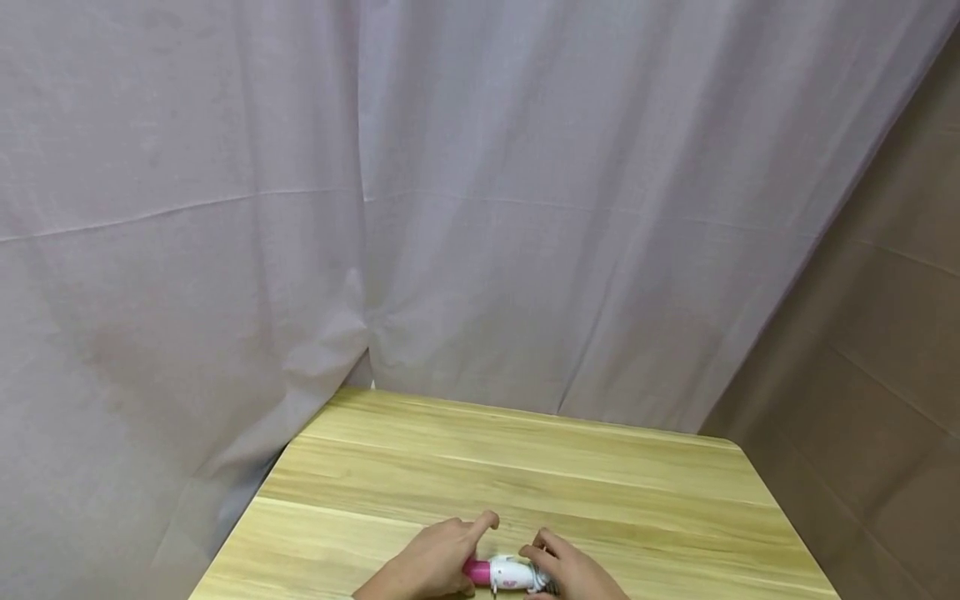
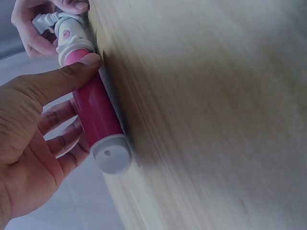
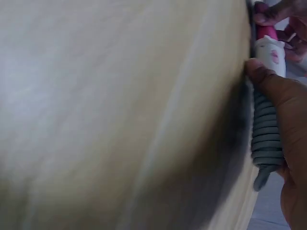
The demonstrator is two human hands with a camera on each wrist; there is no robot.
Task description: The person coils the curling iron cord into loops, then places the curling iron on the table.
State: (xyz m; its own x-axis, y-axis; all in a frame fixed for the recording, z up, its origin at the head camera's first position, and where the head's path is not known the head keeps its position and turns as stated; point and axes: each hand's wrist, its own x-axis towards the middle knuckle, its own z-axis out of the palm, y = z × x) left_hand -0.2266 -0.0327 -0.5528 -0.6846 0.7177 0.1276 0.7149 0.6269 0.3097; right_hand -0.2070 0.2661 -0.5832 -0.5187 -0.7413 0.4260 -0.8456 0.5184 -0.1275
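Note:
A stick-shaped pink and white appliance (image 1: 513, 573), which looks like a small hair iron, lies across the near part of the table in the head view. My left hand (image 1: 435, 557) grips its pink barrel (image 2: 100, 110), thumb on top and fingers beneath; a pale grey end cap (image 2: 113, 155) sticks out past them. At the other end, my right hand (image 1: 576, 570) holds the part wrapped in coiled grey cord (image 3: 267, 132), its thumb near the white body (image 3: 269, 53). A pale plug (image 2: 45, 21) shows beside the right fingers in the left wrist view.
The wood-grain table (image 1: 525, 467) has its far edge against a grey curtain (image 1: 480, 250). More curtain hangs along the left side, and a brownish cloth (image 1: 847, 400) hangs on the right.

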